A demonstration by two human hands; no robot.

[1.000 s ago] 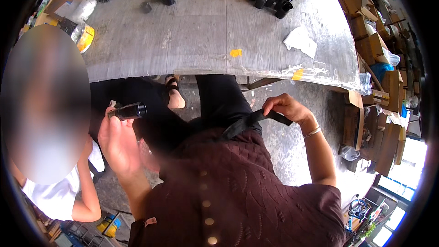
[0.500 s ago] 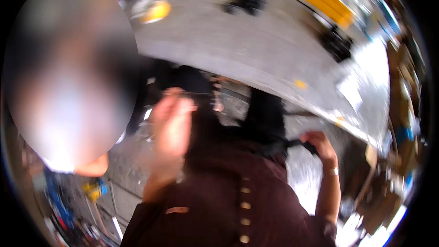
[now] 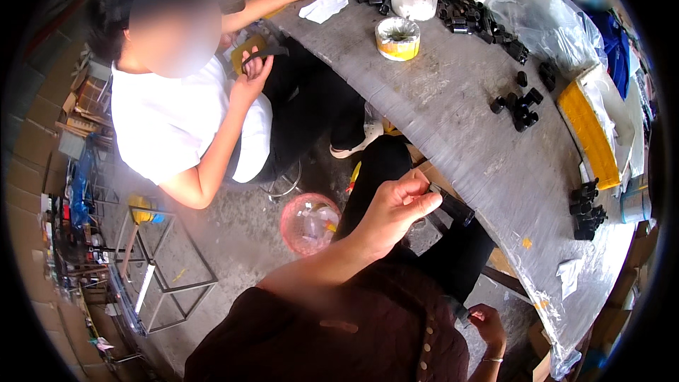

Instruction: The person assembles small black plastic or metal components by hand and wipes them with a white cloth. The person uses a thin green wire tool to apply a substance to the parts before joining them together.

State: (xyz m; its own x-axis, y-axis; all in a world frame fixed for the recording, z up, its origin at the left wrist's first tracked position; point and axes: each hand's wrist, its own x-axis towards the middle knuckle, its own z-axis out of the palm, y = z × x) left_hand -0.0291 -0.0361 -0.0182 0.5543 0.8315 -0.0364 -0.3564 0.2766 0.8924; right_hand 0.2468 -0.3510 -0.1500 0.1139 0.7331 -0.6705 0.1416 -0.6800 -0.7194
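Note:
My left hand [image 3: 399, 216] is raised over my lap, near the edge of the grey table [image 3: 453, 110]. Its thumb and forefinger are pinched on a small black cylindrical piece [image 3: 456, 209], which points toward the table. Lower and to the right, beside my thigh, my right hand [image 3: 488, 325] has its fingers curled on a dark flat strip [image 3: 458, 310]; its exact kind I cannot make out. Loose black cylindrical pieces [image 3: 520, 107] lie on the table, and another cluster [image 3: 587, 211] sits near its right side.
To the left sits a co-worker in a white top [image 3: 159, 127], holding a dark curved strip [image 3: 265, 54]. A tape roll [image 3: 397, 46], clear cup [image 3: 414, 0] and yellow-edged foam box [image 3: 590, 134] stand on the table. On the floor are a pink basket [image 3: 309, 216] and metal frame [image 3: 201, 279].
My view has turned, bringing more of the table and the co-worker into sight. My left hand, blurred before, has moved right to the table edge. My right hand is now lower.

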